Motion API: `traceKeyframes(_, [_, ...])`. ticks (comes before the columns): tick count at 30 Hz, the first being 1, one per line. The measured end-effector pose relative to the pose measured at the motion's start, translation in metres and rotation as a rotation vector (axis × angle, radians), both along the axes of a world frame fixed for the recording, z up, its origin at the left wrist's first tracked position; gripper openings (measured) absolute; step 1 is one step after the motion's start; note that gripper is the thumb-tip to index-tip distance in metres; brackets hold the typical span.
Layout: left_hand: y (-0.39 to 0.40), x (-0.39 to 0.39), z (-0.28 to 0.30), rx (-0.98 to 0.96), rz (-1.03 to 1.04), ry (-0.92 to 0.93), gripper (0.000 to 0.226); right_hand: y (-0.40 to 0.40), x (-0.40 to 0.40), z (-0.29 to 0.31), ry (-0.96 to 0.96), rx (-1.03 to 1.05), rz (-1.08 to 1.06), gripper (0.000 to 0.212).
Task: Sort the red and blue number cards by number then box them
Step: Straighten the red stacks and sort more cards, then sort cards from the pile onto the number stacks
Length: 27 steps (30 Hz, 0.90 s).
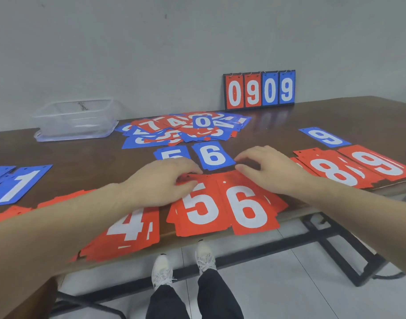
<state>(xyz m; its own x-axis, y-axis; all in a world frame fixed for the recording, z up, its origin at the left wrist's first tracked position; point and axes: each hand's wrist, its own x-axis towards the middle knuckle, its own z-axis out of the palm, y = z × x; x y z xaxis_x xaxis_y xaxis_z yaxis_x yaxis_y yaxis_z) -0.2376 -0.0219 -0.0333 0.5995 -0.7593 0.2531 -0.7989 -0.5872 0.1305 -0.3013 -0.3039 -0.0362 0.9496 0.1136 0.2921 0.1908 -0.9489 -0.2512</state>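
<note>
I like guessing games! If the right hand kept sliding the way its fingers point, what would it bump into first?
The right hand points left across the table, toward the left hand. It would probably meet the near corner of the blue 6 card first, then the left hand's fingertips. Depth is hard to judge here.

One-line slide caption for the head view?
Both hands square up red 5 and 6 piles; unsorted heap behind.

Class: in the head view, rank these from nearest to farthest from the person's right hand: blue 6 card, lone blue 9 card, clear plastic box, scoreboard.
From the right hand:
1. blue 6 card, just left.
2. lone blue 9 card, right, farther back.
3. scoreboard, against the wall.
4. clear plastic box, far left.
</note>
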Motion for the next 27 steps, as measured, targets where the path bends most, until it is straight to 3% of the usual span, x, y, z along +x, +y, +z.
traceKeyframes(2, [0.001,0.003,-0.005,0.027,-0.128,0.072,0.04,0.002,0.012,0.0,0.014,0.004,0.032,0.043])
traceKeyframes(6, [-0.001,0.016,-0.004,0.025,-0.253,-0.037,0.039,0.006,0.035,0.001,0.025,-0.104,0.103,0.054])
traceKeyframes(11, [-0.007,0.078,0.015,-0.201,0.011,-0.023,0.022,0.008,0.09,0.013,0.04,-0.056,0.064,0.051])
traceKeyframes(15, [-0.01,0.138,0.013,-0.177,0.178,0.004,0.021,0.01,0.144,0.014,0.03,-0.025,0.064,0.04])
traceKeyframes(20, [-0.015,0.196,0.0,-0.106,0.34,0.042,0.031,0.013,0.209,0.007,0.108,-0.004,0.022,0.042])
traceKeyframes(27, [-0.02,0.264,-0.012,-0.096,0.418,0.046,0.041,0.004,0.279,0.003,0.18,-0.027,-0.043,0.052])
